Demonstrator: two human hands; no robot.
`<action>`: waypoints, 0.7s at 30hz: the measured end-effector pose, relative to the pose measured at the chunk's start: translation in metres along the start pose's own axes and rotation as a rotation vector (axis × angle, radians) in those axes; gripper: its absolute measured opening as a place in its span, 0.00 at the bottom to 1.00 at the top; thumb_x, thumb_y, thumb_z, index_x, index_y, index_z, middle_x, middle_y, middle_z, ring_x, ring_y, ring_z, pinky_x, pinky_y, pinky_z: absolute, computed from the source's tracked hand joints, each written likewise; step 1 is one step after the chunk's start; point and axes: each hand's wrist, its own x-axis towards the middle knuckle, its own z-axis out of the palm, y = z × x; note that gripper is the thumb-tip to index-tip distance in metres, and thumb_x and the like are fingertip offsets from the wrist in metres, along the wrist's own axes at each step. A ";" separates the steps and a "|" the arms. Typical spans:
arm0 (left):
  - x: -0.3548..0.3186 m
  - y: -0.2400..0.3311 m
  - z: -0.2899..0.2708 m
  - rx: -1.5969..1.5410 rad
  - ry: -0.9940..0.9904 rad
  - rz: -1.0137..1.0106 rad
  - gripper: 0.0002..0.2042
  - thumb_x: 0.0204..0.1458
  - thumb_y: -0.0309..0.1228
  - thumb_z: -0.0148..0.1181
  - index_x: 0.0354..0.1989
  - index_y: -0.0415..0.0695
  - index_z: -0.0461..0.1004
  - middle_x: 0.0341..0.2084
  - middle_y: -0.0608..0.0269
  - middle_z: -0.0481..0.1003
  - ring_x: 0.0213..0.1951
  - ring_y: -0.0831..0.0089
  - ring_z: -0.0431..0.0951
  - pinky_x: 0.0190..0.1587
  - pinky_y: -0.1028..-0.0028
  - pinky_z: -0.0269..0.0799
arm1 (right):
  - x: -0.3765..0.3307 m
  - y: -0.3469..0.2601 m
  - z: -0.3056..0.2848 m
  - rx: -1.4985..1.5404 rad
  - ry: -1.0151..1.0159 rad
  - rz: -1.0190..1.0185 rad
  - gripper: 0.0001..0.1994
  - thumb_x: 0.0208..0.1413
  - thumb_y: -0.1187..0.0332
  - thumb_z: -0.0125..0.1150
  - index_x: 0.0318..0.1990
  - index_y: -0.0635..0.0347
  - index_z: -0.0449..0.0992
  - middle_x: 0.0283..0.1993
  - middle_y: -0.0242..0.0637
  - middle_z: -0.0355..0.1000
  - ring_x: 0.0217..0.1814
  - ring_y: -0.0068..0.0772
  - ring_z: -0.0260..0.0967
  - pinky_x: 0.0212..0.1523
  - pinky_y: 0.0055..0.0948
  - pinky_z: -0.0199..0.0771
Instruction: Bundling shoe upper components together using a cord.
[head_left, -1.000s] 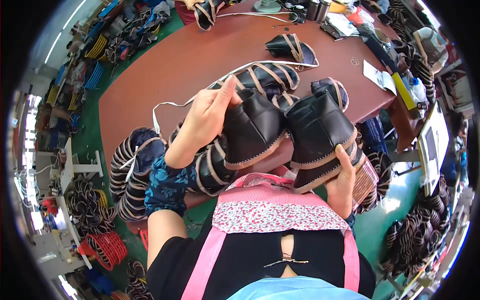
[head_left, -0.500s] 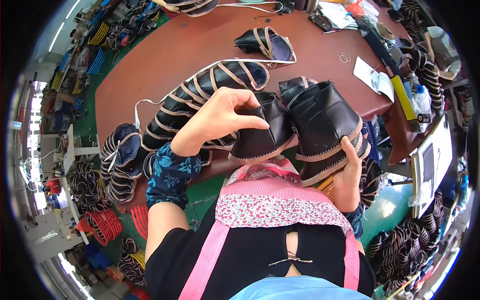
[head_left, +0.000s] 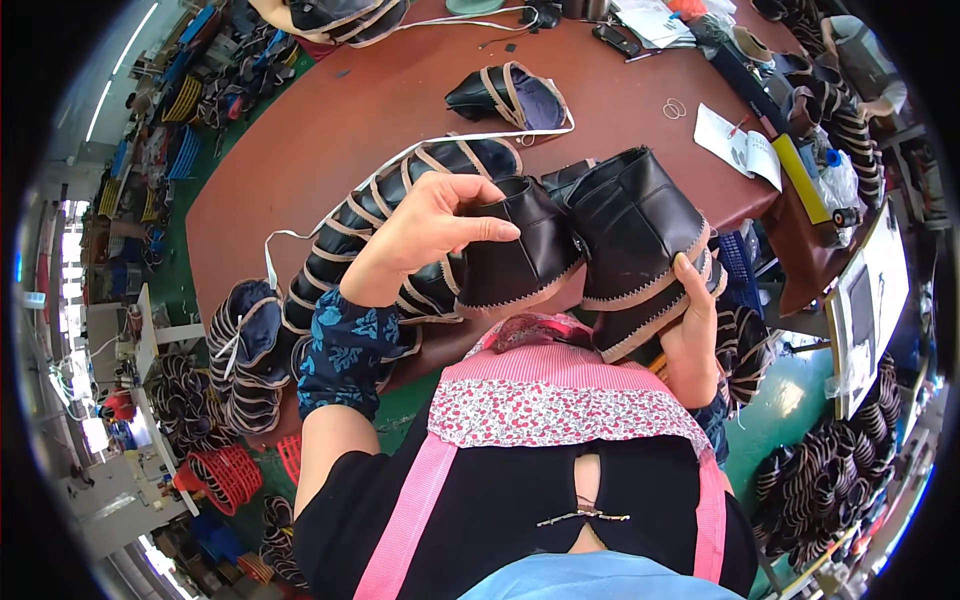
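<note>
My left hand (head_left: 425, 230) pinches the top edge of a black leather shoe upper (head_left: 525, 245), its thumb outside and its other fingers partly hidden behind the rim. This upper has a tan zigzag-edged strip along its bottom. My right hand (head_left: 692, 330) is closed around the lower edge of more black uppers, held together; the front one (head_left: 640, 230) leans against the left upper. The right fingers are mostly hidden beneath them. Behind my left hand, a long row of nested black uppers with tan edging (head_left: 330, 235) lies along the table. A single upper (head_left: 510, 97) lies farther back.
The reddish-brown table (head_left: 260, 170) has a curved left edge. A white cord (head_left: 400, 150) runs along the row. An open booklet (head_left: 735, 145) and rubber bands (head_left: 675, 107) lie to the right. Red baskets (head_left: 225, 478) stand on the floor at left. Another person (head_left: 865, 75) is at far right.
The held uppers have shifted slightly in my hands, and the right-hand ones sit tilted a little more to the left. The table view has slid slightly left and up. Both grips remain.
</note>
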 end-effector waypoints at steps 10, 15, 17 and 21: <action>0.056 -0.004 0.006 0.337 0.439 0.701 0.11 0.53 0.18 0.79 0.42 0.38 0.83 0.30 0.70 0.80 0.31 0.82 0.77 0.33 0.78 0.74 | -0.001 -0.003 -0.029 0.151 -0.014 -0.136 0.25 0.67 0.63 0.68 0.69 0.61 0.76 0.65 0.46 0.80 0.65 0.48 0.80 0.71 0.48 0.79; 0.126 -0.051 0.063 0.569 0.404 1.038 0.09 0.51 0.23 0.77 0.38 0.40 0.82 0.33 0.55 0.78 0.38 0.55 0.80 0.42 0.61 0.78 | 0.021 -0.012 -0.109 0.488 -0.438 -0.270 0.30 0.63 0.55 0.70 0.69 0.61 0.77 0.68 0.43 0.79 0.70 0.45 0.76 0.76 0.48 0.72; 0.147 -0.112 0.062 0.629 0.276 0.991 0.09 0.53 0.25 0.75 0.39 0.41 0.80 0.35 0.56 0.78 0.43 0.53 0.80 0.47 0.58 0.77 | 0.003 0.010 -0.078 0.522 -0.300 -0.407 0.26 0.75 0.58 0.56 0.75 0.60 0.71 0.75 0.42 0.73 0.75 0.43 0.70 0.79 0.43 0.68; 0.167 -0.208 0.049 0.764 0.040 0.799 0.09 0.54 0.26 0.72 0.42 0.44 0.80 0.39 0.58 0.78 0.48 0.53 0.79 0.50 0.56 0.78 | 0.049 0.015 -0.093 0.221 -0.707 -0.521 0.24 0.80 0.60 0.48 0.76 0.59 0.69 0.75 0.41 0.72 0.74 0.43 0.70 0.78 0.42 0.68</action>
